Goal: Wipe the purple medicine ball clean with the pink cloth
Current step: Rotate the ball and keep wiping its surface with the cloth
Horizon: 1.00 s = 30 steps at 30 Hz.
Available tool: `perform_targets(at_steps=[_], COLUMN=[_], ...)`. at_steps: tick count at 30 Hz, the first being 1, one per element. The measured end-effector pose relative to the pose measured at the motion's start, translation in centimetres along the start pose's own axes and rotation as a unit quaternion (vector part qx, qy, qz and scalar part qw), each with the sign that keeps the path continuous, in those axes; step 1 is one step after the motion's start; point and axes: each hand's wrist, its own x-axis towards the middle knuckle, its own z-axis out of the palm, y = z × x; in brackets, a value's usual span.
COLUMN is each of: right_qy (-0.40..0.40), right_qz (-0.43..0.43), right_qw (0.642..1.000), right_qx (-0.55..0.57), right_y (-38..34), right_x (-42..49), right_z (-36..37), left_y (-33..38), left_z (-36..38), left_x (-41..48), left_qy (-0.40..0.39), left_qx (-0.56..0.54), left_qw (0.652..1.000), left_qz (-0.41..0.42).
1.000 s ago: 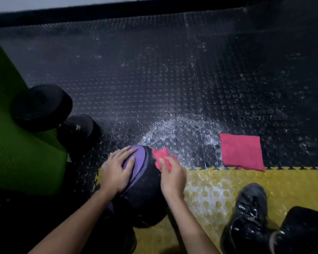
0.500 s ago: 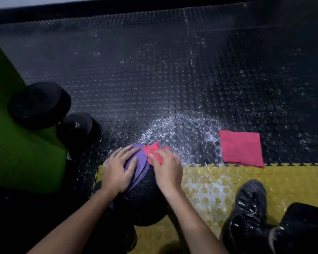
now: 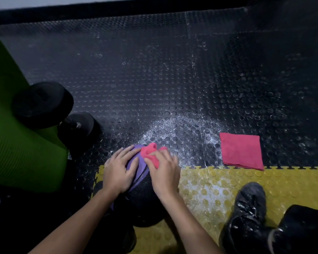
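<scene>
Wiping step under way: purple medicine ball [image 3: 138, 163] sits on the floor [image 3: 154, 79] at the seam where the black studded part meets the yellow tiles [image 3: 218, 180], near edge, left of centre. Left hand [image 3: 117, 171] lies flat on the purple panel, fingers straight and spread, holding nothing, just steadying the ball. Right hand [image 3: 163, 173] has its fingers curled over the bunched pink cloth [image 3: 150, 154] and presses it onto the top of the ball, far side, just beside the left fingertips. Only the upper purple strip shows; the rest of the ball reads black and the underside is hidden. White specks [image 3: 182, 129] cover the floor just beyond the ball. A second folded pink cloth [image 3: 241, 153] lies well apart to the right, untouched. Dumbbell [image 3: 44, 105] and green mat [image 3: 17, 143] at the left edge, shoe [image 3: 246, 213] near right corner. Judgement: mid-task, top being covered. Next move likely needs the left hand to brace or roll the ball while the cloth goes over unwiped sides
</scene>
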Motion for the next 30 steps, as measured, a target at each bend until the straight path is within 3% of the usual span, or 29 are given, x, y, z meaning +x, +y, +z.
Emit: perform_targets(at_steps=[2,6,8,10,12,14,16,20,22,24,27,28,30], right_qy=[0.014,-0.035,-0.037,-0.003,0.029,0.005,0.006,-0.021,-0.024,0.015,0.051,0.050,0.040], right_qz=[0.029,0.260,0.281,0.213,0.060,-0.046,-0.038,0.180,0.221,0.149,-0.064,-0.098,-0.077], right_qw=[0.999,0.951,0.947,0.969,0.994,0.998,0.997,0.965,0.958,0.980,0.997,0.994,0.996], right_qx=[0.036,0.161,0.149,0.128,0.086,0.034,0.061,0.191,0.180,0.129,0.008,-0.015,0.014], right_y=[1.2,5.5,5.4,3.3,1.0,0.0,1.0,4.0,4.3,2.5,-0.8,-0.9,0.0], right_x=[0.5,1.0,0.6,0.3,0.1,-0.1,0.0,1.5,1.6,0.7,-1.2,-1.3,-0.3], right_z=[0.2,-0.7,-1.0,-0.9,-0.3,0.4,0.7,-1.0,-1.4,-1.0,0.6,1.0,0.8], left_y=[0.1,1.0,1.1,0.8,0.4,0.2,0.4,1.2,1.6,1.4,0.8,0.7,0.9], left_z=[-0.1,-0.1,-0.1,-0.2,-0.1,0.0,0.1,0.4,0.4,0.3,0.0,0.0,-0.1], left_x=[0.0,0.2,0.3,0.4,0.5,0.4,0.3,0.4,0.8,1.2,1.7,1.7,1.7], left_qy=[0.000,-0.033,-0.041,-0.034,-0.019,-0.008,-0.008,-0.026,-0.038,-0.038,-0.035,-0.032,-0.020], left_qx=[-0.001,0.023,0.030,0.026,0.014,0.007,0.009,0.028,0.032,0.029,-0.001,-0.011,-0.020], left_qw=[1.000,0.999,0.999,0.999,1.000,1.000,1.000,0.998,0.998,0.998,0.997,0.996,0.994], left_qz=[-0.010,-0.006,-0.001,-0.003,-0.009,-0.014,-0.028,-0.042,-0.046,-0.049,-0.074,-0.086,-0.102])
